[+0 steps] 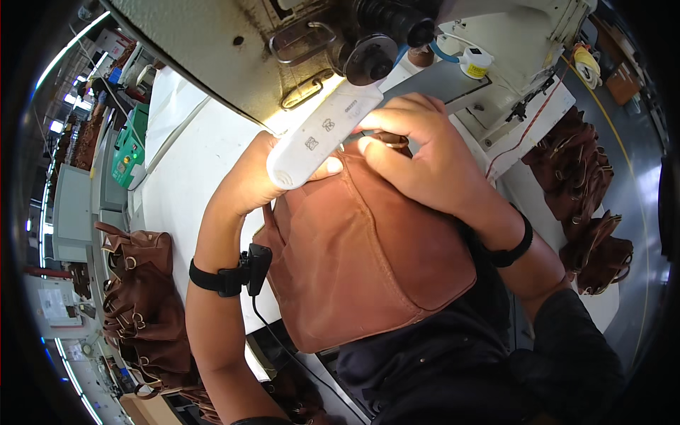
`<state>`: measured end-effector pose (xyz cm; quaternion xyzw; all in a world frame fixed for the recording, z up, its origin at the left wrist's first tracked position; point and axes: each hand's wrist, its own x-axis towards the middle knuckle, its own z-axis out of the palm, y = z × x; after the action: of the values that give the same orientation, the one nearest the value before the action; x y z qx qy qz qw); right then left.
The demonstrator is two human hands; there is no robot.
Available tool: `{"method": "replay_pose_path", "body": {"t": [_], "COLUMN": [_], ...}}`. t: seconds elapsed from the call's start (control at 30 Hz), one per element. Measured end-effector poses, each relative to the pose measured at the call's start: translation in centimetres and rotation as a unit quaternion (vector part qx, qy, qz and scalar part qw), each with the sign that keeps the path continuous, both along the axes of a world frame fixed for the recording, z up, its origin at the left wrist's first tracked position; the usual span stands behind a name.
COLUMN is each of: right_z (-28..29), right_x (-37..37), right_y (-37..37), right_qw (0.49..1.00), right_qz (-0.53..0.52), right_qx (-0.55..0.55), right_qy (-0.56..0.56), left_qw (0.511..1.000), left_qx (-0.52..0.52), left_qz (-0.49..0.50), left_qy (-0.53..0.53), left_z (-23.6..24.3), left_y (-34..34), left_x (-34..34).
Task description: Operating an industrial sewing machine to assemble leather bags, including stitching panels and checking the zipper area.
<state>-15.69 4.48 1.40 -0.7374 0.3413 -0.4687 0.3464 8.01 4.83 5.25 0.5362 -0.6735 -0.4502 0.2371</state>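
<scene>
Landmark: the brown leather bag, lying on the white table in front of the sewing machine; every place below is told from it.
Far left of the bag: a heap of finished brown bags with metal rings, well apart from it; beyond them, a green box at the table's far edge.
Left hand: at the bag's upper left corner, palm on the leather, thumb and fingers closed on the edge; a white lamp bar crosses in front of it, so the fingertips are partly hidden. A black wrist strap with a cable sits on that forearm.
Above the bag: the machine's head, with a black wheel; the needle itself is hidden behind the lamp bar.
Right hand: on the bag's top edge, fingers curled and pressed down, pinching the rim just beside the left hand.
Right of the bag: more brown bags piled off the table, well apart.
Risk: both sets of fingers lie close under the machine head, so I judge a fingertip could drift into the needle's path.
Risk: the bulky body hangs toward the lap, and its pull could drag the seam off line.
</scene>
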Motion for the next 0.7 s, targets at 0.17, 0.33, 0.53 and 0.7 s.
{"method": "replay_pose_path", "body": {"t": [0.17, 0.33, 0.53, 0.7], "right_z": [-0.4, 0.5, 0.6, 0.3], "right_x": [0.7, 1.1, 1.0, 1.1], "right_y": [-0.8, -0.7, -0.8, -1.1], "right_qw": [0.972, 0.976, 0.985, 0.994], "right_qz": [-0.109, -0.117, -0.089, -0.075], "right_qx": [-0.178, -0.126, -0.101, -0.042], "right_qy": [0.109, 0.131, 0.108, 0.072], "left_qw": [0.999, 0.999, 0.992, 0.998], "left_qx": [-0.019, -0.028, -0.065, -0.026], "left_qz": [-0.020, -0.020, -0.065, -0.029], "left_qy": [0.026, 0.022, 0.089, 0.055], "left_z": [0.6, 0.4, -1.8, -1.2], "left_y": [-0.1, -0.2, -1.0, -0.5], "left_x": [-0.2, -0.3, 1.0, 1.1]}}
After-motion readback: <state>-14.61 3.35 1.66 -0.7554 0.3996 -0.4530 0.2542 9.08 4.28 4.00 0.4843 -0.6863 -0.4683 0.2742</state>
